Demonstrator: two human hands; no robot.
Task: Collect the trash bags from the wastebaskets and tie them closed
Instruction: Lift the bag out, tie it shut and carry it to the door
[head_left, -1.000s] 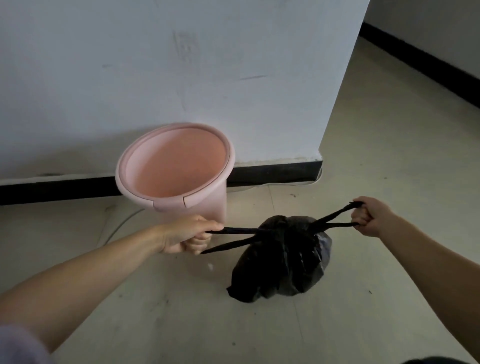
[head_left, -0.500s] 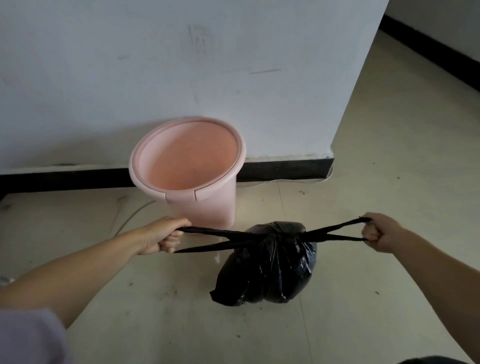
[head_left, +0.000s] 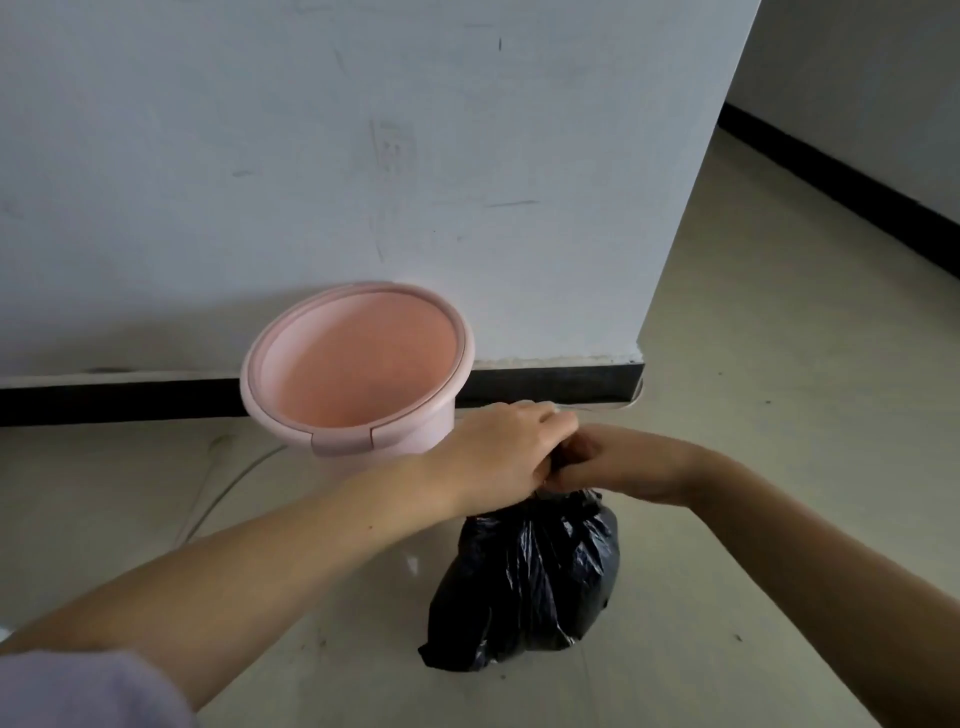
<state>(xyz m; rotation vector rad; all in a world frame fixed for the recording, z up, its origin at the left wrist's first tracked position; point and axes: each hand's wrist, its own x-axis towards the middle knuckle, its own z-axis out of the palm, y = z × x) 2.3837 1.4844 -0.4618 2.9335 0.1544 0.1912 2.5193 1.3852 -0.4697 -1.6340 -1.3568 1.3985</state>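
A full black trash bag hangs just above the floor, lower middle of the view. My left hand and my right hand meet right over it, both closed on the bag's gathered top. The bag's handles are hidden inside the two fists. Behind the hands a pink wastebasket stands against the wall with no liner in it.
A white wall with a black baseboard ends in a corner at the right. A thin white cable runs over the beige floor left of the wastebasket. A corridor opens to the right.
My hands were wide apart, pulling the bag's two handles tight sideways. They have now come together above the bag, and the bag hangs upright beneath them.
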